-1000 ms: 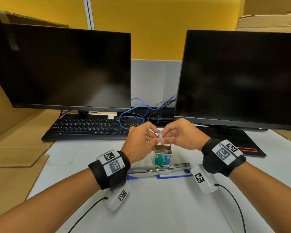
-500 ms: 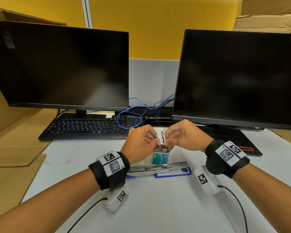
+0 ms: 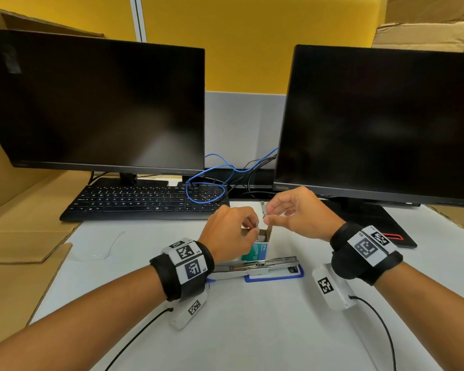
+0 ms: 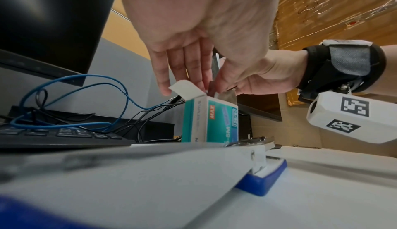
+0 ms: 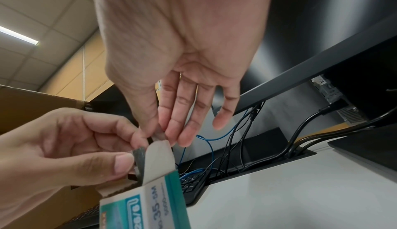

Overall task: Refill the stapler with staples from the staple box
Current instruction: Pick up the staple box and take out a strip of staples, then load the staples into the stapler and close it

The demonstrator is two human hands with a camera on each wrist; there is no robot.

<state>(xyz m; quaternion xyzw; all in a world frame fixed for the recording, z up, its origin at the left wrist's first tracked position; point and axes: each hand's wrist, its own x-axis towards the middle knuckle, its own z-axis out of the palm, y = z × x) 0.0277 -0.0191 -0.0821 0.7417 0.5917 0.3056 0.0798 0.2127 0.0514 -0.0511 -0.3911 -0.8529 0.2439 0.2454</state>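
Above the open staple box [image 3: 260,246], which stands upright on the desk [image 3: 252,330] just behind the stapler [image 3: 255,265], the two hands have drawn apart. A second ago both pinched one strip of staples between them; that strip is now in two pieces. The right hand [image 3: 300,212] pinches the longer staple strip [image 3: 263,208] between thumb and forefinger and holds it upright, higher than before, its other fingers loosely spread. The left hand [image 3: 228,231] has dropped to the box mouth and pinches the shorter piece [image 3: 257,224]; this piece appears to be going back into the box, though the wrist views are too blurred to confirm. The stapler lies opened flat, its channel exposed and not yet loaded. A loadable length is now separated, so insertion can follow.
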